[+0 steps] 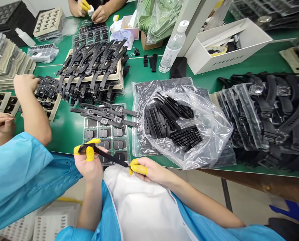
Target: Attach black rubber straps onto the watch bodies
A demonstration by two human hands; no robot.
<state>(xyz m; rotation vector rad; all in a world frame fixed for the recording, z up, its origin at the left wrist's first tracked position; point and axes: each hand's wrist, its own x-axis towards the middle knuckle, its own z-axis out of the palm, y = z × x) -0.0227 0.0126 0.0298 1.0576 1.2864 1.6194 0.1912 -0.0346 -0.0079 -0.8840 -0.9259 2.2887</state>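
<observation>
A black watch with its strap (pixel 108 155) is stretched between my two hands. My left hand (pixel 90 162), with yellow finger cots, is closed round the watch end. My right hand (pixel 145 169), also in yellow cots, pinches the far tip of the strap. Just beyond my left hand lies a clear tray (pixel 109 134) of square dark watch pieces, with several strapped watches (pixel 106 113) across its back part. To the right, loose black straps (pixel 162 117) sit in an open plastic bag (pixel 214 134).
Trays stacked with watches (pixel 91 67) stand behind; more watches (pixel 272 110) are piled right. A bottle (pixel 173 47), phone (pixel 178 67) and white box (pixel 227 47) are at the back. A co-worker's arm (pixel 35 110) reaches in from the left; another person's hands (pixel 100 14) work opposite.
</observation>
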